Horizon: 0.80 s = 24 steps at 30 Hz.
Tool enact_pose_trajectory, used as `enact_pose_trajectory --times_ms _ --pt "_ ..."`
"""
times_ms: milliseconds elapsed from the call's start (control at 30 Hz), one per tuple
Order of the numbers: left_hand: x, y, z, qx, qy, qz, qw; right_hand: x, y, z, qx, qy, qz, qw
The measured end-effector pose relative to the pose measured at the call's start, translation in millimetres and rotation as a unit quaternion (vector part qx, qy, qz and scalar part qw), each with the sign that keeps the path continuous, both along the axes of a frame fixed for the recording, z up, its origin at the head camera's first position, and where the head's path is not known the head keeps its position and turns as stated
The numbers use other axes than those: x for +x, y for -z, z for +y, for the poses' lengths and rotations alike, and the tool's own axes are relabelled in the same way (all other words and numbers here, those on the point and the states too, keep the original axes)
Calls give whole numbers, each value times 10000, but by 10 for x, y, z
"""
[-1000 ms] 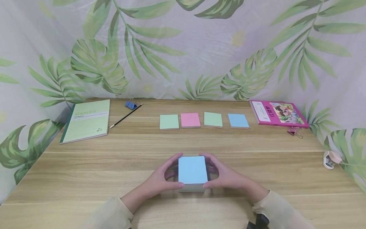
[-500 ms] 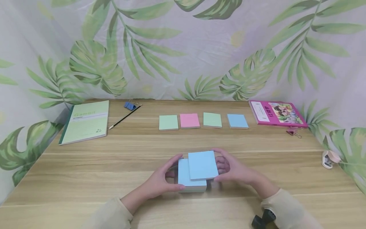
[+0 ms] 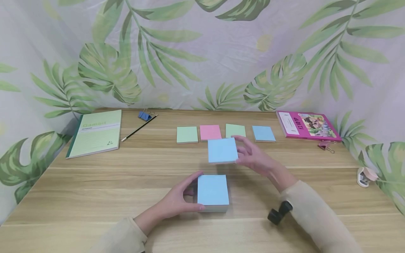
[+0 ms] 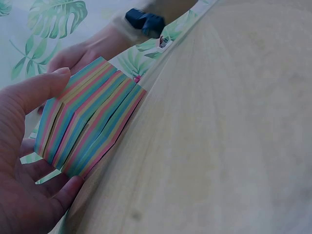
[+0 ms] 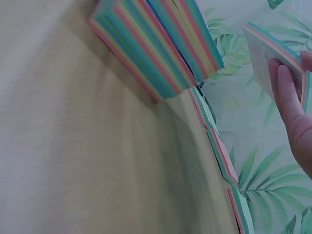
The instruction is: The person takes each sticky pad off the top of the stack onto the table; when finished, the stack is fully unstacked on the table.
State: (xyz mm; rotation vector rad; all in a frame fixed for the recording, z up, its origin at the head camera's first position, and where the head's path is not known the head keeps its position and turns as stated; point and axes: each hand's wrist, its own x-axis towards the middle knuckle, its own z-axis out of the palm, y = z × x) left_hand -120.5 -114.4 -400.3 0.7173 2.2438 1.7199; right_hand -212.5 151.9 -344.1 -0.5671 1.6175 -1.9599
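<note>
A stack of sticky note pads (image 3: 212, 189), blue on top, sits on the table near its front. My left hand (image 3: 172, 201) holds the stack from the left, thumb at the near corner and fingers on the far side. Multicoloured page edges of the stacked pads (image 4: 87, 119) show in the left wrist view. Farther forward, my right hand (image 3: 256, 158) pinches a single blue-topped sticky note pad (image 3: 223, 150) by its right side, above the table. The held pad (image 5: 263, 58) shows its pale underside in the right wrist view, with fingers beneath it.
Along the back lie a green pad (image 3: 187, 134), a pink pad (image 3: 210, 132), a second green pad (image 3: 235, 130), partly covered, and a blue pad (image 3: 264, 133). A notebook (image 3: 95, 133), pencil (image 3: 139, 128) and blue binder clip (image 3: 145, 115) are left; a magenta book (image 3: 308, 124), pink clip (image 3: 325, 146) and stapler (image 3: 366, 176) right.
My right hand has lifted the top blue pad off the stack and carried it forward toward the back row. My left hand has stayed on the stack.
</note>
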Motion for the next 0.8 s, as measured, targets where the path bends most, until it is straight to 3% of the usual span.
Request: enact_pose_trajectory --times_ms 133,333,500,667,800 --pt "-2 -4 -1 -43 -24 -9 10000 -248 -17 -227 134 -105 -144 9998" --pt "7 -5 3 -100 -11 -59 9999 -542 118 -574 413 -548 -271 9973" --pt "12 -9 -7 -128 -50 -57 9999 -623 232 -842 633 -558 -264 9961" --pt "18 -20 -11 -3 1 -16 10000 -633 345 -1059 985 -471 -173 9939" --pt "16 -21 -6 15 34 -18 10000 -614 421 -1169 965 -578 -313 9932"
